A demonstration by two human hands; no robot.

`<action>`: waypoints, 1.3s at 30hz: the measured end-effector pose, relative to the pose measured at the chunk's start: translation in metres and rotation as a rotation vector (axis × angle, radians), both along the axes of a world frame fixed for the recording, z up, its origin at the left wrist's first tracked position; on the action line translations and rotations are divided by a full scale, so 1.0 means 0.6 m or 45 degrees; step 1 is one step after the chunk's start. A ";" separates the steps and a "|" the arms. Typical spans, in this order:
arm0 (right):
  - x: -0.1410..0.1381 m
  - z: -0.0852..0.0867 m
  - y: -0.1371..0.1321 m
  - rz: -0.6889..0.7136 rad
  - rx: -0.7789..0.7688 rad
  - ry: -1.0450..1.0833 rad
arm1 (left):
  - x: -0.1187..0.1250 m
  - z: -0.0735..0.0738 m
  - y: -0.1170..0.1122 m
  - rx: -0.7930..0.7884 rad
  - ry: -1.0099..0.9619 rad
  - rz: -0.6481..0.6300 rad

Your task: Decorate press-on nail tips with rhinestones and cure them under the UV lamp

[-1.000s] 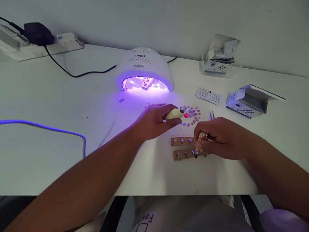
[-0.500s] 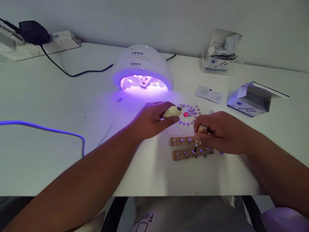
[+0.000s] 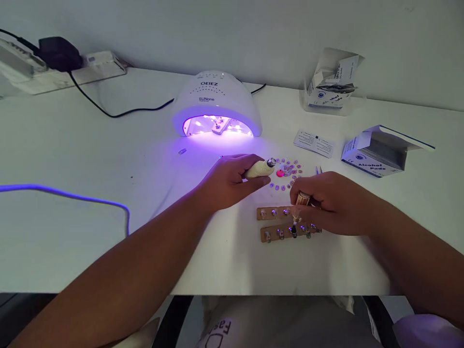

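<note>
The right hand [image 3: 335, 203] pinches a ribbed gold brush cap [image 3: 302, 198] in its fingers, dark bristles [image 3: 294, 231] at the nearer brown strip [image 3: 274, 234] on the white bench [image 3: 217, 266]; the left hand [image 3: 232, 181] grips a rounded cream bottle [image 3: 258, 169]. Brushing seems in hand, calling for steadiness.

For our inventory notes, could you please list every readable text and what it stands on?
"OEIEZ": white lamp
"SUNone": same lamp
"Alcohol Pads": nearer box
"hol", "ds": rear box, partly hidden
"CE": both boxes
"Fas": garment, upside down; rest unclear
Too small or blurred: card, remaining box and lamp print
</note>
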State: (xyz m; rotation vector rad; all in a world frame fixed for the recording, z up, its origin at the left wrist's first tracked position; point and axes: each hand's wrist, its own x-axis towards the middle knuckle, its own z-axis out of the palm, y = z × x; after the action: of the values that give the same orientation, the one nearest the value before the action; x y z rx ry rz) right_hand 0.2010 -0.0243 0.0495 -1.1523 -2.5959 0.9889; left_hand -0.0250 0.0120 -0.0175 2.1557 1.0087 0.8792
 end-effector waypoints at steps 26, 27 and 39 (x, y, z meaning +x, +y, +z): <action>0.028 -0.012 -0.001 -0.597 0.349 0.931 | 0.006 0.021 -0.018 0.222 0.336 -0.245; 0.028 -0.012 -0.001 -0.589 0.364 0.912 | 0.006 0.021 -0.018 0.219 0.338 -0.245; 0.007 -0.016 0.000 -0.445 0.521 0.497 | 0.006 0.016 -0.020 0.199 0.372 -0.238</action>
State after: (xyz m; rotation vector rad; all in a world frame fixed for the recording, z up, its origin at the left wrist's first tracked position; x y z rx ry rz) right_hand 0.2052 -0.0242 0.0398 -1.1146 -2.0649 0.5120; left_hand -0.0216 -0.0002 -0.0079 2.5175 0.8778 0.5819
